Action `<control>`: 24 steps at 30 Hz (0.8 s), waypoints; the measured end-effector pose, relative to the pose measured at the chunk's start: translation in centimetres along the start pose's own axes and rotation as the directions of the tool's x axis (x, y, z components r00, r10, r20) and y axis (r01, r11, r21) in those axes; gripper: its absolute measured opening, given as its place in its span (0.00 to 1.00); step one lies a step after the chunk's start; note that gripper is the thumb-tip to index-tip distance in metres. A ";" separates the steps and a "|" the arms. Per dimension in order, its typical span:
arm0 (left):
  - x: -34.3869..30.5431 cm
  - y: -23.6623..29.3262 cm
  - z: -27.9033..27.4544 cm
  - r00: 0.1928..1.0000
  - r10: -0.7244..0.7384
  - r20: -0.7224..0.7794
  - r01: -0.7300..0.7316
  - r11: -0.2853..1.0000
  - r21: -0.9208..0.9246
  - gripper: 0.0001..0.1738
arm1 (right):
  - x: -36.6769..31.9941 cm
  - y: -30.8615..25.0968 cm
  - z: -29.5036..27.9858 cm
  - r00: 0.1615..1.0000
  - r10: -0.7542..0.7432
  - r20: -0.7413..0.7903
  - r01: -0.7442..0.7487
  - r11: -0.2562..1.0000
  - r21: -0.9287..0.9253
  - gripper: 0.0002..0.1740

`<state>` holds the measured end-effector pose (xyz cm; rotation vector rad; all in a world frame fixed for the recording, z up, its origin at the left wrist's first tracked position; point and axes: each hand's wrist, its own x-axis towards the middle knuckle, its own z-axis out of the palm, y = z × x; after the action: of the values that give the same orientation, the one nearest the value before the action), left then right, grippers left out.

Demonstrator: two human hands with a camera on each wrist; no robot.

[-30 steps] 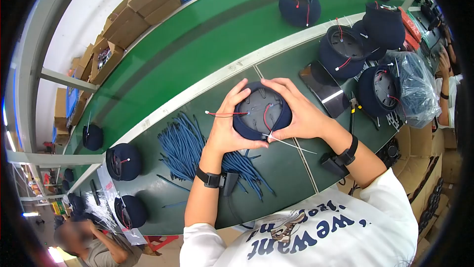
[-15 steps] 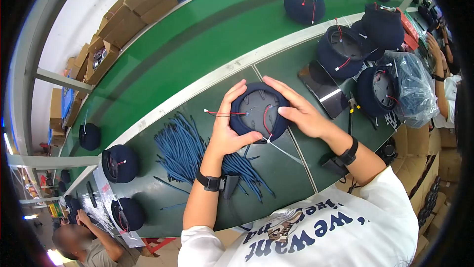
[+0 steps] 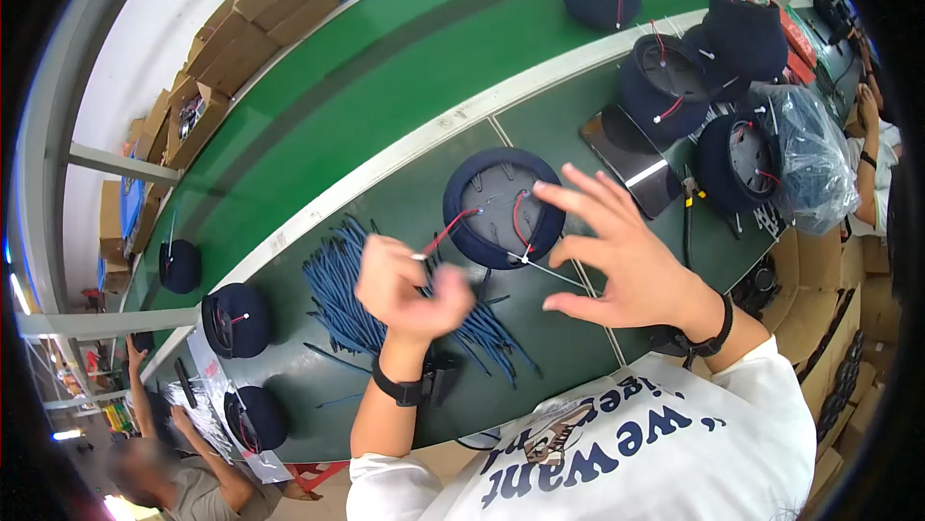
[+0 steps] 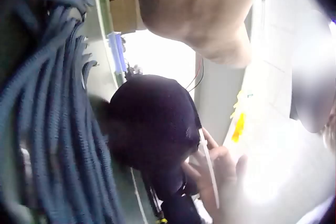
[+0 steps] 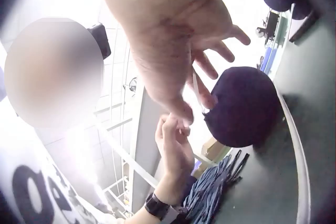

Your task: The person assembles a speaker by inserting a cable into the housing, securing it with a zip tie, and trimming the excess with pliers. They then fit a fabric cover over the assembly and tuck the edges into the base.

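A round, dark-blue fabric-covered shell [image 3: 457,232] with a grey plastic inside sits on the dark green table, its hollow side up. Two red wires with small plugs come out of it, and a white cable tie [image 3: 554,272] is fastened at its near rim, tail sticking out. My left hand [image 3: 409,292], left of the shell, has curled fingers and pinches the end of one red wire [image 3: 448,231], drawn taut toward it. Spread fingers mark my right hand [image 3: 626,256], beside the shell's right rim and over the cable tie's tail. The shell's rounded side shows in the right wrist view.
Blue cords [image 3: 342,290] lie in a pile left of the shell. A black glossy tablet-like slab [image 3: 631,160], yellow-and-black pliers [image 3: 688,195] and several similar shells [image 3: 665,87] are at the right. A green belt [image 3: 385,97] runs behind. Other people work at both sides.
Both hands have let go of the shell, which stays in place. My left hand has drawn back toward me and taken the wire end. My right hand has moved down-right, fingers spread.
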<state>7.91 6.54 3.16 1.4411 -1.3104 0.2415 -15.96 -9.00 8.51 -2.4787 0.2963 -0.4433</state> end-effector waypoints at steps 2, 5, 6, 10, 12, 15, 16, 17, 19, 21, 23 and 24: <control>2.2 2.5 0.7 0.900 0.279 0.334 -0.315 0.947 0.057 0.10 | -0.4 0.1 1.2 1.000 -0.010 0.013 0.010 1.000 -0.014 0.12; 0.9 2.0 2.0 0.843 0.270 0.465 -0.345 0.935 0.084 0.20 | -0.2 -0.3 1.8 1.000 -0.022 -0.022 0.023 1.000 0.020 0.08; 0.6 1.4 2.1 0.856 0.269 0.442 -0.331 0.941 0.068 0.19 | -0.2 -0.5 1.7 0.999 -0.028 -0.032 0.029 0.999 0.031 0.07; -0.4 0.2 3.0 0.922 0.211 0.324 -0.238 0.970 0.044 0.20 | -0.7 0.3 1.4 1.000 -0.014 0.000 0.014 0.995 0.094 0.06; -0.3 0.3 2.9 0.938 0.163 0.306 -0.195 0.978 0.076 0.19 | -1.0 1.2 1.1 1.000 -0.003 -0.006 0.003 0.988 0.153 0.07; 0.0 0.6 2.8 0.939 0.148 0.310 -0.195 0.973 0.125 0.19 | -1.2 1.9 0.5 1.000 0.024 -0.020 -0.019 0.974 0.227 0.07; 0.0 0.8 2.5 0.947 0.155 0.281 -0.199 0.971 0.135 0.19 | -1.2 2.1 0.4 0.999 0.023 -0.032 -0.015 0.970 0.242 0.07; -0.2 1.1 2.0 0.953 0.162 0.254 -0.203 0.968 0.144 0.19 | -1.3 2.5 0.1 0.999 0.025 -0.045 -0.013 0.966 0.257 0.07; -0.5 1.5 0.3 0.981 0.137 0.137 -0.153 0.981 0.117 0.11 | -0.8 5.0 -0.3 0.983 0.158 -0.090 -0.049 0.706 0.706 0.14; -1.7 -0.3 -1.9 0.974 -0.055 0.219 0.044 0.997 0.057 0.15 | 0.8 6.8 0.3 0.936 0.344 -0.076 -0.119 0.510 0.852 0.17; -0.1 -0.9 -2.2 0.844 -0.333 0.421 0.273 0.942 0.196 0.22 | 2.9 5.9 1.3 0.926 0.377 -0.035 -0.239 0.654 0.718 0.29; 0.8 -0.9 -1.2 0.837 -0.362 0.409 0.368 0.927 0.066 0.32 | 3.8 5.6 2.5 0.936 0.351 -0.034 -0.220 0.657 0.721 0.30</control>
<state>9.49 6.86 3.70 1.7595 -1.3275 -0.3516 -12.17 -13.35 4.16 -1.5923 0.4775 -0.5157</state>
